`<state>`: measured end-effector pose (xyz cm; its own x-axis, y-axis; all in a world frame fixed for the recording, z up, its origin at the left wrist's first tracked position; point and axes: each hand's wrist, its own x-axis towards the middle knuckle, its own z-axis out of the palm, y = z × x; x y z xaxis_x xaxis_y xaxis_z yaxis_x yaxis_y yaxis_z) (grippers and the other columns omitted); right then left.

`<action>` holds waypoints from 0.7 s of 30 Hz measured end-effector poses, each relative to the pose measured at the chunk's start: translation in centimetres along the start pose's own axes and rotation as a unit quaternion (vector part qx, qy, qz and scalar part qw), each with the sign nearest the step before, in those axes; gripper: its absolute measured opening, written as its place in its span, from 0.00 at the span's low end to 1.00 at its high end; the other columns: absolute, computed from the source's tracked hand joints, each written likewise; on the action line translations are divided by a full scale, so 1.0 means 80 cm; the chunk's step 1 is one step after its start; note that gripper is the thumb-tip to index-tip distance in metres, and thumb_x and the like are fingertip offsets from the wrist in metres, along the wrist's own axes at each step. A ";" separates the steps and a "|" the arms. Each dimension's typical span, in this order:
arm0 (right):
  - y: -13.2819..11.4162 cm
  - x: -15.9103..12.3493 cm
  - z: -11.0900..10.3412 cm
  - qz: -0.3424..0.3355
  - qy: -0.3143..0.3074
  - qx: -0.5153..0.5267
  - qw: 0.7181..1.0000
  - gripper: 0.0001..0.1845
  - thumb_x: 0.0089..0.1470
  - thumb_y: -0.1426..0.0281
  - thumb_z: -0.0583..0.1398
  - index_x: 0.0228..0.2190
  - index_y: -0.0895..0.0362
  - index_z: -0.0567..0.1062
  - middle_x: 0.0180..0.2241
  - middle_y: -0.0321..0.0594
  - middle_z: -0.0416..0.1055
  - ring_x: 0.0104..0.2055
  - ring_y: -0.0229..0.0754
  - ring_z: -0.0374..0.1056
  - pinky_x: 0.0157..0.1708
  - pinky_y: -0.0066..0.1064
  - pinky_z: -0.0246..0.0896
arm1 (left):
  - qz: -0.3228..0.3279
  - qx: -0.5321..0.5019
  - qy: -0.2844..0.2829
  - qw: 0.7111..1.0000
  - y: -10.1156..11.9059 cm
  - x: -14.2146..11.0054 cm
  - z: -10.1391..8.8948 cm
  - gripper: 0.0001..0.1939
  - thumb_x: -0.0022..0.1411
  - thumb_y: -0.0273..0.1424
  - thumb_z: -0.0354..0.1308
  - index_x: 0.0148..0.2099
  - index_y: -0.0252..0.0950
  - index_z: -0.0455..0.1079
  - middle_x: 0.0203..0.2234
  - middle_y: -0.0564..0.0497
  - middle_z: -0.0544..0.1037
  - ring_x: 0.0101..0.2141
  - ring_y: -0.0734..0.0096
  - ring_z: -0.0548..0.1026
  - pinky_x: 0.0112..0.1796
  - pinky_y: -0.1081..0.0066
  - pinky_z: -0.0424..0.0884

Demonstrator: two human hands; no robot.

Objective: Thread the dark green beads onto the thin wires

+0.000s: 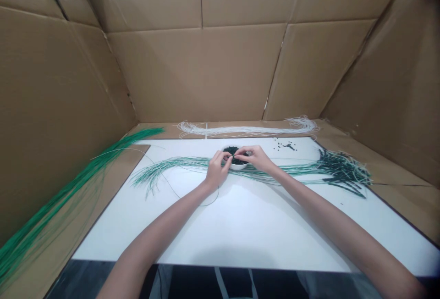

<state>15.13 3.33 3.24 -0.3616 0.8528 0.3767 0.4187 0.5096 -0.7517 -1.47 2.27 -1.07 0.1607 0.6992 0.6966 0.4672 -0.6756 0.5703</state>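
Observation:
Above a small white bowl [238,167] filled with small dark beads [232,150], both my hands meet fingertip to fingertip. My left hand [217,167] is closed in a pinch. A thin pale strand [168,184] curves over the board from the left and loops up to it. My right hand [256,157] is also pinched, at a tiny dark piece that looks like a bead; the fingers partly hide it. Behind and beneath the bowl lies a bundle of green strands [182,161], its right end thick with dark beaded lengths [343,170].
Loose beads [287,145] are scattered at the board's back right. A white strand bundle [240,130] lies behind the white board [223,235]. Another green bundle [85,168] runs along the left. Cardboard walls [206,69] enclose the back and sides.

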 end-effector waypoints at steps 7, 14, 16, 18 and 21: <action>-0.001 -0.001 0.005 -0.004 0.013 -0.031 0.999 0.13 0.43 0.62 0.57 0.25 0.59 0.75 0.27 0.40 0.73 0.29 0.40 0.66 0.32 0.29 0.60 | -0.002 -0.017 -0.012 1.000 0.000 0.001 0.000 0.08 0.57 0.33 0.51 0.37 0.36 0.67 0.28 0.51 0.68 0.25 0.78 0.65 0.26 0.77 0.61; -0.005 -0.001 0.003 -0.007 0.020 -0.024 0.999 0.13 0.44 0.62 0.57 0.24 0.59 0.74 0.27 0.40 0.73 0.30 0.40 0.67 0.34 0.30 0.60 | -0.043 -0.029 0.017 0.999 -0.007 0.001 0.005 0.06 0.55 0.33 0.51 0.31 0.35 0.61 0.24 0.55 0.64 0.22 0.80 0.61 0.25 0.77 0.60; -0.005 -0.001 0.003 -0.004 0.022 -0.020 1.000 0.13 0.43 0.62 0.57 0.24 0.59 0.74 0.27 0.40 0.72 0.30 0.40 0.66 0.33 0.30 0.60 | -0.054 -0.037 0.018 0.998 -0.008 0.000 0.007 0.06 0.55 0.32 0.52 0.34 0.35 0.61 0.24 0.55 0.64 0.21 0.80 0.60 0.24 0.78 0.59; -0.003 -0.001 0.003 -0.001 0.021 -0.014 1.000 0.14 0.43 0.61 0.57 0.25 0.59 0.74 0.27 0.40 0.72 0.30 0.40 0.66 0.33 0.30 0.60 | -0.053 -0.041 0.020 0.998 -0.008 0.000 0.007 0.07 0.55 0.32 0.52 0.36 0.35 0.61 0.26 0.54 0.65 0.22 0.80 0.61 0.25 0.78 0.60; 0.001 0.000 0.004 0.009 0.018 0.016 1.000 0.14 0.42 0.61 0.58 0.25 0.60 0.74 0.27 0.41 0.72 0.29 0.40 0.67 0.32 0.30 0.61 | -0.031 -0.031 0.013 0.999 -0.007 0.001 0.005 0.06 0.56 0.31 0.50 0.35 0.35 0.64 0.27 0.53 0.66 0.22 0.80 0.61 0.26 0.77 0.60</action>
<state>14.88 3.33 3.01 -0.3234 0.8661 0.3812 0.3988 0.4901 -0.7751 -1.37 2.75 -1.50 0.1110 0.7346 0.6694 0.4211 -0.6449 0.6379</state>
